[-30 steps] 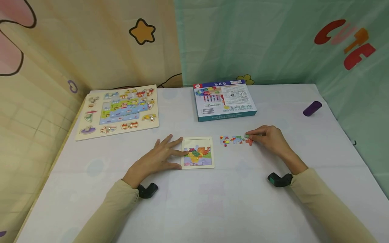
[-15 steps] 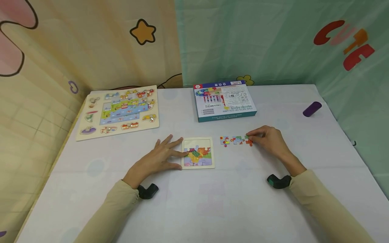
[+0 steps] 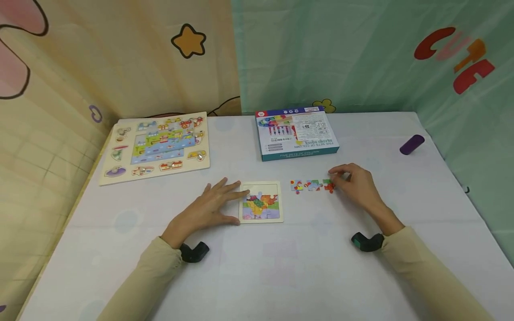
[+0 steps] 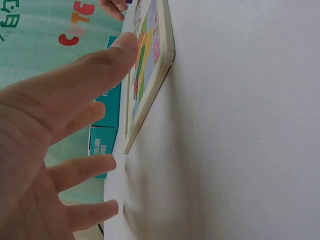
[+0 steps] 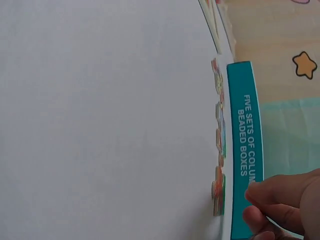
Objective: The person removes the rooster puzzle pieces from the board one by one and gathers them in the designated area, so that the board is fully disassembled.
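Puzzle board [image 3: 260, 189] at spread left hand [image 3: 208, 207]; pieces [image 3: 313, 185] just beside right hand [image 3: 358, 186], fingertips apart.

A broad lane of tabletop [image 3: 281, 272] lies between the 2 sleeves [image 3: 138, 278], though a black wrist device [image 3: 195, 252] juts inward from each. The left hand [image 3: 209, 206] blocks the left side of the puzzle frame [image 3: 261, 220]. A narrow gap separates the frame from 3 loose puzzle pieces [image 3: 313, 185]; the right hand [image 3: 357, 187] obstructs the row's right end. Behind, a strip passes before the box [image 3: 297, 138] and knob board [image 3: 128, 162]. Room remains between the right hand and the purple cylinder [image 3: 412, 145].
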Tool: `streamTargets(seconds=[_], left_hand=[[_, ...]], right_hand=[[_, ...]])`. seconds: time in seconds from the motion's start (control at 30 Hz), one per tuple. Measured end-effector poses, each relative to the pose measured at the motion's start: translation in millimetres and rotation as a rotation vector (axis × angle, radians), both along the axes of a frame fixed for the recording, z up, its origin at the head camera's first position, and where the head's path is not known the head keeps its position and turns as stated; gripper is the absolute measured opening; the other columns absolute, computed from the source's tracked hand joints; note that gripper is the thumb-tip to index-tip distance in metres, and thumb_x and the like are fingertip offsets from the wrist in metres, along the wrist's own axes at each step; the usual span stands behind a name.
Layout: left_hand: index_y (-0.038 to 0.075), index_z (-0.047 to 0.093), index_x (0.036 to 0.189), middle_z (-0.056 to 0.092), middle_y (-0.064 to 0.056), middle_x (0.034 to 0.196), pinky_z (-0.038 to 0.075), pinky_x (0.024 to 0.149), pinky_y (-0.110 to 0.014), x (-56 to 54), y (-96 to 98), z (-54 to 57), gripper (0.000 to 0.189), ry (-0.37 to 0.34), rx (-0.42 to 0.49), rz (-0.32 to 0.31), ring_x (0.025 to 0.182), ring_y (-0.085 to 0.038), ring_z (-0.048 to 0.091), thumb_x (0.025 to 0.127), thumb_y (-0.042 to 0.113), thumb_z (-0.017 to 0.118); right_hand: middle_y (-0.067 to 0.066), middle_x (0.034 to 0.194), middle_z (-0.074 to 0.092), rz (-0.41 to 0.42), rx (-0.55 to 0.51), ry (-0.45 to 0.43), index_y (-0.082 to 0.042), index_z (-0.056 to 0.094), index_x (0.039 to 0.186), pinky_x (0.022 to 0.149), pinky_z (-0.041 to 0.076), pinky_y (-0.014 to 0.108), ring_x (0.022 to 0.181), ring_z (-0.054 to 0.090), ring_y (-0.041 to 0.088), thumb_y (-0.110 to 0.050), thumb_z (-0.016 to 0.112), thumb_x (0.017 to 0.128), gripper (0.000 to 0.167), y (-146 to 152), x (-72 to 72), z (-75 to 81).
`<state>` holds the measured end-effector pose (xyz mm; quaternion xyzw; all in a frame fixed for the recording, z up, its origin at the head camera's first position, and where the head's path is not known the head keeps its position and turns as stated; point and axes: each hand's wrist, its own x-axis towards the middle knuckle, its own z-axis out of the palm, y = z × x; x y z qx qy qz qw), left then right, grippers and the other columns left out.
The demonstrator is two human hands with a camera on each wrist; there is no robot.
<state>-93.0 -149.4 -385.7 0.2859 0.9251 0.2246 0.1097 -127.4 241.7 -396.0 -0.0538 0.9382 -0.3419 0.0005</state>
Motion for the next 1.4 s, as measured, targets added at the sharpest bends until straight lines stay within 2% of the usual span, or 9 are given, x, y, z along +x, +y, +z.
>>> streamTargets(seconds=[0.13, 0.2, 0.37, 0.6, 0.87, 1.4], left_hand=[[0.026, 0.054, 0.142, 0.037, -0.009, 0.156, 0.013, 0.108, -0.073, -4.0, 1.1, 3.4, 0.076, 0.023, -0.028, 0.054, 0.145, -0.043, 0.021, 0.075, 0.048, 0.082], [0.028, 0.054, 0.142, 0.035, -0.008, 0.157, 0.011, 0.107, -0.074, -6.5, 1.9, 2.3, 0.076, 0.029, -0.043, 0.066, 0.146, -0.045, 0.017, 0.075, 0.052, 0.081], [0.03, 0.056, 0.14, 0.03, -0.004, 0.159, 0.006, 0.106, -0.076, -10.8, 3.0, -3.0, 0.075, -0.009, -0.075, 0.072, 0.147, -0.047, 0.009, 0.074, 0.055, 0.08], [0.03, 0.056, 0.14, 0.033, 0.005, 0.158, 0.005, 0.105, -0.078, -12.8, 6.3, -6.7, 0.075, -0.019, -0.075, 0.075, 0.146, -0.048, 0.006, 0.073, 0.056, 0.08], [0.03, 0.057, 0.139, 0.033, 0.007, 0.157, 0.006, 0.103, -0.079, -13.3, 9.8, -6.7, 0.074, -0.009, -0.08, 0.068, 0.145, -0.05, 0.006, 0.073, 0.056, 0.08], [0.028, 0.057, 0.14, 0.033, 0.004, 0.158, 0.004, 0.1, -0.082, -12.8, 9.9, -5.4, 0.075, -0.027, -0.076, 0.071, 0.144, -0.052, 0.004, 0.073, 0.052, 0.082]], right_hand=[[0.01, 0.096, 0.064, 0.009, -0.01, 0.042, -0.003, 0.074, 0.107, 0.053, 0.039, 0.027, 0.064, 0.049, 0.022, -0.008, 0.065, 0.092, 0.018, -19.3, 1.7, 4.3], [0.009, 0.096, 0.065, 0.065, -0.006, 0.036, -0.003, 0.074, 0.107, 0.056, 0.04, 0.027, 0.067, 0.05, 0.021, -0.009, 0.067, 0.092, 0.018, -35.5, 3.7, 7.0], [0.004, 0.093, 0.066, 0.239, -0.015, 0.01, -0.004, 0.075, 0.109, 0.062, 0.042, 0.029, 0.073, 0.051, 0.018, -0.009, 0.071, 0.089, 0.021, -83.6, 12.1, 13.0], [0.0, 0.095, 0.063, 0.417, 0.024, -0.066, -0.006, 0.073, 0.117, 0.067, 0.046, 0.027, 0.078, 0.053, 0.014, -0.015, 0.071, 0.09, 0.029, -143.8, 20.8, 12.8], [0.001, 0.095, 0.062, 0.432, 0.111, -0.079, -0.008, 0.073, 0.115, 0.07, 0.047, 0.029, 0.081, 0.054, 0.014, -0.017, 0.077, 0.086, 0.031, -167.1, 24.2, 7.3], [0.002, 0.095, 0.066, 0.355, 0.074, -0.071, -0.005, 0.074, 0.105, 0.074, 0.052, 0.03, 0.085, 0.061, 0.013, -0.009, 0.076, 0.085, 0.02, -177.7, 27.4, 6.3]])
